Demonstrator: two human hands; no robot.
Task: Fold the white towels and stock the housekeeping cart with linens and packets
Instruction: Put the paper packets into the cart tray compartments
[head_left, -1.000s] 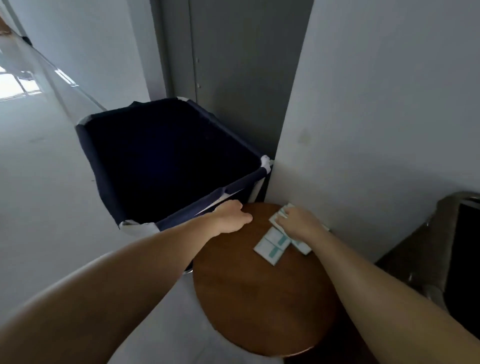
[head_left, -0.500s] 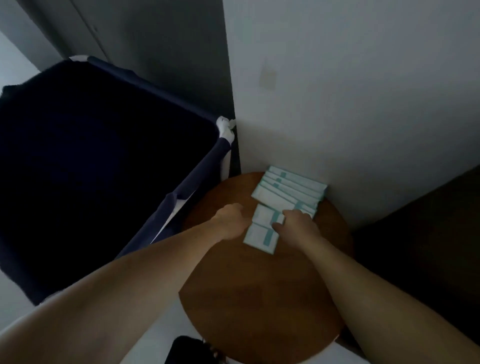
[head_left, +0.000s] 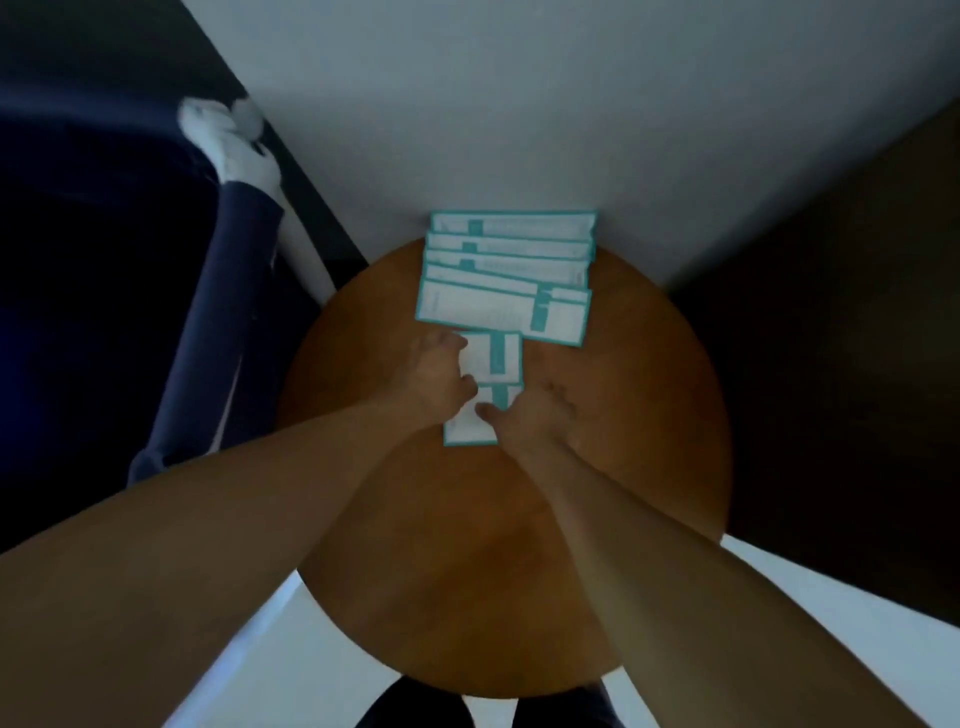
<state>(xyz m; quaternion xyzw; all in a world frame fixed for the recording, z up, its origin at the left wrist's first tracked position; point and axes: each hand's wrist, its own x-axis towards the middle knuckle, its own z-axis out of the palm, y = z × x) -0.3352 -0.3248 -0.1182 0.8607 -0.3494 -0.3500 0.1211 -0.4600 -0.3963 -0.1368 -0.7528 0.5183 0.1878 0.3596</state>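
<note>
On a round wooden table (head_left: 493, 545) lie white packets with teal borders. Several long packets (head_left: 506, 275) overlap in a row against the wall. Two short packets sit nearer to me: the far one (head_left: 496, 356) and the near one (head_left: 467, 423). My left hand (head_left: 436, 374) touches the left edge of the far short packet with curled fingers. My right hand (head_left: 540, 415) rests on the near short packet, thumb on its right side. Whether either hand pinches its packet is hidden by the fingers.
A dark blue linen bag on a white frame (head_left: 228, 150) stands to the left of the table. A pale wall (head_left: 519, 104) rises right behind the packets. A dark wooden cabinet (head_left: 831, 364) stands to the right. My shoes (head_left: 488, 706) show under the table's near edge.
The view has tilted down over the table. My left hand has come from the table's rim onto the short packets; my right hand has drawn back from the long packets to the near short one.
</note>
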